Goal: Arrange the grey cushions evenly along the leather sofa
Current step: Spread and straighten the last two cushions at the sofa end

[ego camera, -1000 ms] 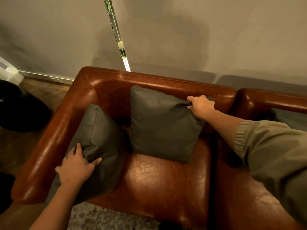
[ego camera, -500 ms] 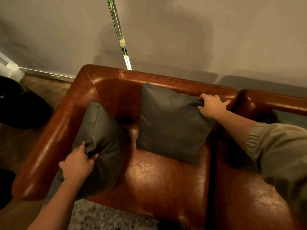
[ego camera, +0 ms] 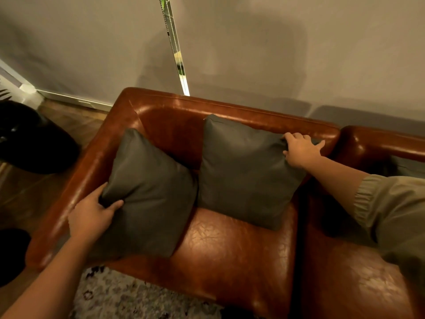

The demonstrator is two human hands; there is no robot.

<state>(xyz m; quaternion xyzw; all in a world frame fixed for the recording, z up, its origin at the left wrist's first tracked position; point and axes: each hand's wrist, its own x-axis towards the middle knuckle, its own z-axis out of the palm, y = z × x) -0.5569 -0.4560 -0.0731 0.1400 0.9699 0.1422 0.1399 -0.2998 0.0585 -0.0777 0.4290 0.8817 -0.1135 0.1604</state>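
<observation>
Sofa (ego camera: pixel 230 249): glossy reddish-brown leather, creased grain. Two cushions (ego camera: pixel 149 192) (ego camera: pixel 243 171): plain dark grey. Sleeve (ego camera: pixel 391 203) at 3 o'clock: olive-khaki. Rug (ego camera: pixel 128 300) at 7 o'clock: grey-white, dark mottling. Wall (ego camera: pixel 276 42): plain beige-grey.

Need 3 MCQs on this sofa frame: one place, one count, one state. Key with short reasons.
1. Where does the right hand grip its cushion?
A. top right corner
B. bottom edge
C. centre

2. How many grey cushions lie on the left seat?
A. one
B. two
C. four

3. How does the left cushion stand?
A. flat on the rug
B. tilted against the armrest
C. stacked on the other

Key: 1 A, the hand sits at the corner by the backrest. 2 B, two show there. 3 B, it leans on the armrest with the left hand pinching its edge.
</observation>
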